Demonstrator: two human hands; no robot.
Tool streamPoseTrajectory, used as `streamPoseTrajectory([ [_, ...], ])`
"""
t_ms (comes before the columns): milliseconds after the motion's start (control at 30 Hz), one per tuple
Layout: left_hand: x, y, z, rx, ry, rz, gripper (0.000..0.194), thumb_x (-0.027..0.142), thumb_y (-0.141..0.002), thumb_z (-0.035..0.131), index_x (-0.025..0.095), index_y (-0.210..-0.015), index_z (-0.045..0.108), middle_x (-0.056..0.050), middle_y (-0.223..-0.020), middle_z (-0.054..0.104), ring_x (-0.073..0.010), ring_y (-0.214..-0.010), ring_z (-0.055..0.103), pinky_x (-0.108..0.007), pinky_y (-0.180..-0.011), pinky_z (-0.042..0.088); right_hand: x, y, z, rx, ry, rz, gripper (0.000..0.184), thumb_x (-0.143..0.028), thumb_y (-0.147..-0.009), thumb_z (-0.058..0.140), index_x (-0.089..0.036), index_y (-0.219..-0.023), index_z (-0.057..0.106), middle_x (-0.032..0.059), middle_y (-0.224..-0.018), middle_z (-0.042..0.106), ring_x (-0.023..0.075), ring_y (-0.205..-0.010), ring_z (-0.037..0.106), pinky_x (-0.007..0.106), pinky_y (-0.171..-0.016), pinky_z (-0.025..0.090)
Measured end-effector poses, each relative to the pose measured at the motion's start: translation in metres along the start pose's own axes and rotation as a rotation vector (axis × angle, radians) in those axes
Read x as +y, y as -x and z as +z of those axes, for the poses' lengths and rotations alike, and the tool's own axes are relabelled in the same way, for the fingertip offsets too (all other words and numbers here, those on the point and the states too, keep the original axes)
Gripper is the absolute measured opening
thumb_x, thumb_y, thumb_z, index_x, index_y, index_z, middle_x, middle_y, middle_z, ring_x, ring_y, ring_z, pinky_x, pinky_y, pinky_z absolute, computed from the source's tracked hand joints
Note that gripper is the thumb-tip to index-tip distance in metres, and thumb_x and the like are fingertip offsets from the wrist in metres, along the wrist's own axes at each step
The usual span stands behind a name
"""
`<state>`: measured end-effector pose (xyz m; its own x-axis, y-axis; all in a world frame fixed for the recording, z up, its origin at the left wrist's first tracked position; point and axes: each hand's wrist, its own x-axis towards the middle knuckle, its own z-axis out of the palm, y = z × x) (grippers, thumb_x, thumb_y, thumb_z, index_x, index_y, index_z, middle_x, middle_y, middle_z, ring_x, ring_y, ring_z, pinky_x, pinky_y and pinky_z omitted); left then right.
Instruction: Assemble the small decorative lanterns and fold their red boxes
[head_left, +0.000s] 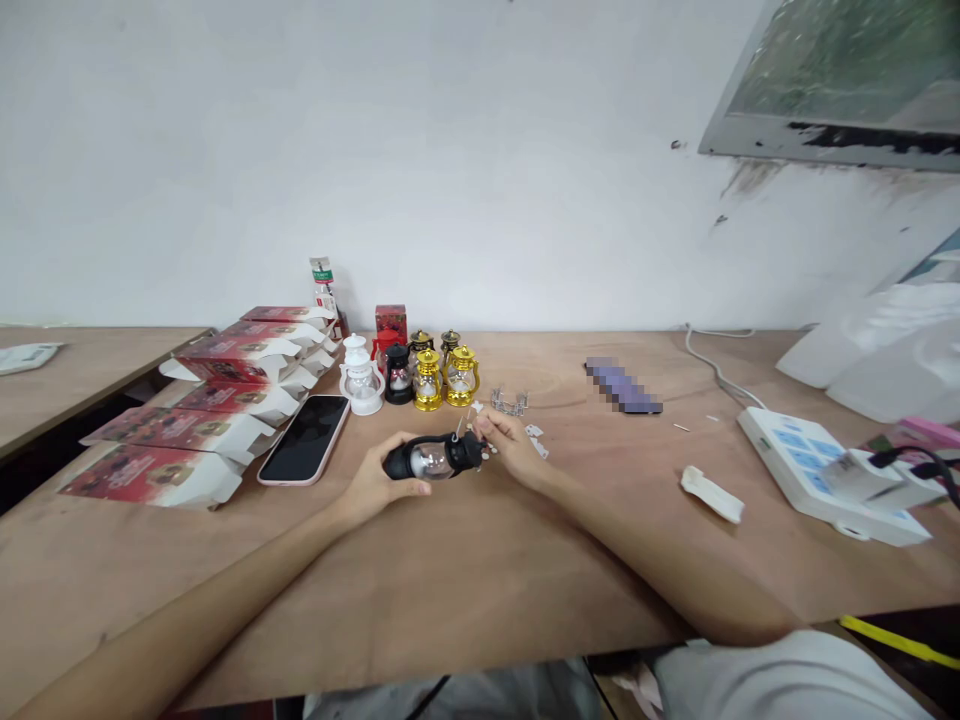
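Observation:
A small black lantern (433, 458) with a clear globe lies on its side in my left hand (382, 474), which is wrapped round its base end. My right hand (506, 443) is at the lantern's top end, thumb and fingers pinched together. A thin pale piece shows by those fingertips, too small to name. Just beyond stand gold lanterns (427, 380), a white lantern (363, 376), another black lantern (397, 374), a red one and two dark ones. Metal wire parts (510, 402) and small white tags (535, 440) lie past my right hand.
Open red printed boxes (150, 473) lie in rows at the left, beside a phone (305, 440). Behind stands a small bottle (323, 290). To the right are a second phone (624, 386), a white scrap (712, 494) and a power strip (795, 470) with plugs and a cable.

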<state>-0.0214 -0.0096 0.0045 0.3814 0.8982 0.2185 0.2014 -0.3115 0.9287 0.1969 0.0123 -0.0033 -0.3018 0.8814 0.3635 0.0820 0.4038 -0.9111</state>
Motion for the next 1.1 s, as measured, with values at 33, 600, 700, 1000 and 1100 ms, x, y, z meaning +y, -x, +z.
streamPoseTrajectory([
  [33,0.0,0.0,0.0,-0.025,-0.003,0.004,0.06,0.042,-0.05,0.083,0.014,-0.098,0.062,-0.006,-0.095,0.068,-0.0238,-0.09,0.061,-0.036,-0.085,0.047,0.0,0.0,0.0,-0.067,-0.015,0.023,0.057,-0.076,-0.074,0.046,-0.02,-0.062,0.045,-0.0039,-0.057,0.042,0.0105,-0.053,0.039,0.025,-0.052,0.033],
  [600,0.009,0.0,0.005,0.165,0.148,-0.111,0.054,0.037,-0.052,0.08,0.015,-0.097,0.058,0.002,-0.074,0.061,-0.0113,-0.054,0.053,-0.027,-0.056,0.047,-0.011,0.007,0.009,0.128,0.035,-0.138,0.049,-0.064,-0.084,0.045,-0.02,-0.062,0.049,-0.0026,-0.056,0.049,0.0104,-0.052,0.044,0.025,-0.054,0.037],
  [700,0.008,0.0,0.005,0.256,0.203,-0.106,0.055,0.04,-0.057,0.078,0.017,-0.1,0.052,0.001,-0.08,0.061,-0.0089,-0.049,0.051,-0.025,-0.051,0.044,-0.007,-0.001,0.001,0.316,-0.054,-0.11,0.048,-0.067,-0.079,0.049,-0.021,-0.065,0.054,-0.0028,-0.055,0.051,0.011,-0.051,0.045,0.025,-0.051,0.038],
  [1000,-0.002,0.006,0.003,0.247,0.184,0.022,0.039,0.045,-0.069,0.066,0.019,-0.09,0.046,0.005,-0.068,0.053,-0.0108,-0.053,0.051,-0.026,-0.055,0.041,0.011,-0.024,-0.066,0.716,0.21,-0.073,0.041,-0.058,-0.072,0.06,-0.017,-0.073,0.064,0.0012,-0.062,0.061,0.0152,-0.061,0.054,0.028,-0.06,0.043],
  [1100,0.0,0.005,0.001,0.345,0.036,0.137,0.041,0.041,-0.065,0.071,0.02,-0.092,0.048,0.0,-0.084,0.056,-0.0154,-0.076,0.057,-0.028,-0.07,0.046,0.021,-0.022,-0.08,0.703,0.459,-0.04,0.037,-0.051,-0.08,0.054,-0.016,-0.072,0.066,0.0053,-0.069,0.066,0.0184,-0.067,0.058,0.03,-0.065,0.044],
])
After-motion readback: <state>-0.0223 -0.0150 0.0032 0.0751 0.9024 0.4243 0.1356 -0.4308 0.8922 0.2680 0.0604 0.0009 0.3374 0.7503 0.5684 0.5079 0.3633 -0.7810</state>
